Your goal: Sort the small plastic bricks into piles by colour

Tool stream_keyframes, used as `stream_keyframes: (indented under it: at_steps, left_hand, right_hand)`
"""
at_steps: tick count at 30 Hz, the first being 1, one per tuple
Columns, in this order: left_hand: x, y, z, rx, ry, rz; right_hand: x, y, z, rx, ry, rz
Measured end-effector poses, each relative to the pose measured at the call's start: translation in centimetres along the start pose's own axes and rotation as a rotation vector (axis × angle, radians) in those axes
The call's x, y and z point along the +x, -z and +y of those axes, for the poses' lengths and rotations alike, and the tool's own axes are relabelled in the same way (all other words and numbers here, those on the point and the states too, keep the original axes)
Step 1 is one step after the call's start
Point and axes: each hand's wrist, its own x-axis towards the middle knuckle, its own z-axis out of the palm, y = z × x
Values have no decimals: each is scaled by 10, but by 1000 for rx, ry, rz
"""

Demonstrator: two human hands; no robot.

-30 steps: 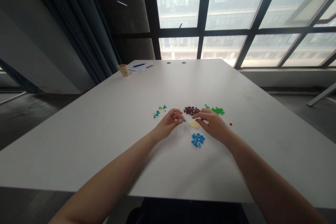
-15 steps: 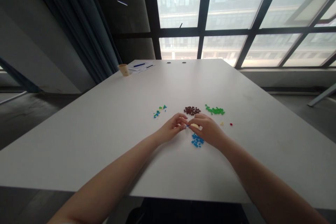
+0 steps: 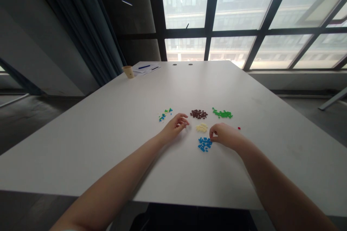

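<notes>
Loosely curled, with thumb and fingers apart, my left hand (image 3: 176,125) hovers left of the pile of cream bricks (image 3: 201,127), and nothing shows in it. My right hand (image 3: 223,135) is at the right edge of the pile of small blue bricks (image 3: 204,145). Its thumb and forefinger are pinched together, with a bit of blue at the tips. The cream pile lies just beyond the blue one. Further away sit a pile of dark brown bricks (image 3: 198,114) and, to its right, a spread of green bricks (image 3: 222,114).
A scatter of mixed blue, green and cream pieces (image 3: 162,117) lies beyond my left hand. One red piece (image 3: 239,128) lies at the right. At the far left of the white table (image 3: 108,122) stand a tan cup (image 3: 128,72) and papers with a pen (image 3: 144,66).
My hands, together at a small blue piece earlier, have separated. The left drew back slightly left; the right moved right and nearer to the blue pile. The cream pile now shows fully.
</notes>
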Motion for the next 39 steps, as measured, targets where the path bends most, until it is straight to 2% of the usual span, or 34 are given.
stream_keyframes:
  at_steps: [3,5,10,13,16,20,22,26,33,36,39]
  left_hand:
    - [0,0,1,16,-8,23]
    - [1,3,2,38,-26,89]
    - [11,26,-8,201,-70,436]
    - [16,47,-20,366,14,628]
    - [17,63,-29,597,113,709]
    - [16,68,-33,878,340,689]
    - [15,66,-31,966,376,652]
    - [14,60,-27,1069,374,603]
    - [13,59,-25,1105,359,580]
    - [13,60,-26,1101,307,597]
    - [13,59,-23,1035,196,610]
  right_hand:
    - [1,-1,1,11,28,-13]
    - [1,-2,4,19,46,-10]
    - [1,-3,7,46,75,-40]
    - [-1,-1,4,55,57,-39]
    - [-2,2,0,56,51,-24]
    - [-3,4,-2,56,61,-18]
    - [-4,5,-2,57,65,-15]
    - [-4,5,-3,63,69,-18]
    - [-4,4,-3,63,80,5]
    - [-3,4,-2,66,77,24]
    - [-2,4,-1,60,77,75]
